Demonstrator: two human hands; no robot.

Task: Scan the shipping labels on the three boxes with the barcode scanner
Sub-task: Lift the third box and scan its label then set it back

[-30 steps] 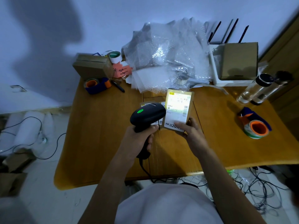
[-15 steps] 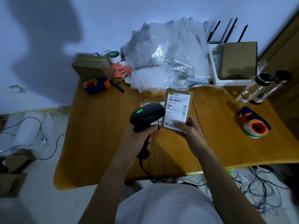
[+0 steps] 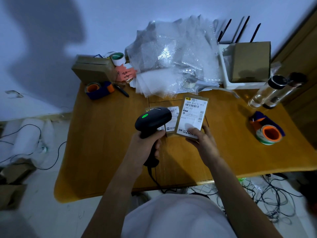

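Note:
My left hand (image 3: pixel 147 146) grips the handle of a black barcode scanner (image 3: pixel 153 121) with a green light on its top; its head points away from me over the table. My right hand (image 3: pixel 204 143) holds a small brown box (image 3: pixel 192 115) by its near end, tilted up so its white shipping label with barcodes faces me. A second labelled box (image 3: pixel 173 117) lies flat on the table just behind the scanner, partly hidden by it. A stack of plain brown boxes (image 3: pixel 92 70) stands at the back left.
The wooden table (image 3: pixel 106 143) carries a heap of bubble wrap (image 3: pixel 173 57), two tape dispensers (image 3: pixel 98 89) (image 3: pixel 266 131), a white tape roll (image 3: pixel 118 57), a black pen (image 3: pixel 122 91), bottles (image 3: pixel 267 91) and a white tray holding a cardboard box (image 3: pixel 251 61). Cables lie on the floor.
One second ago the label was washed out by the scanner's light; now the light is off and the print is readable. The box is tilted slightly more to the right. The scanner stays put.

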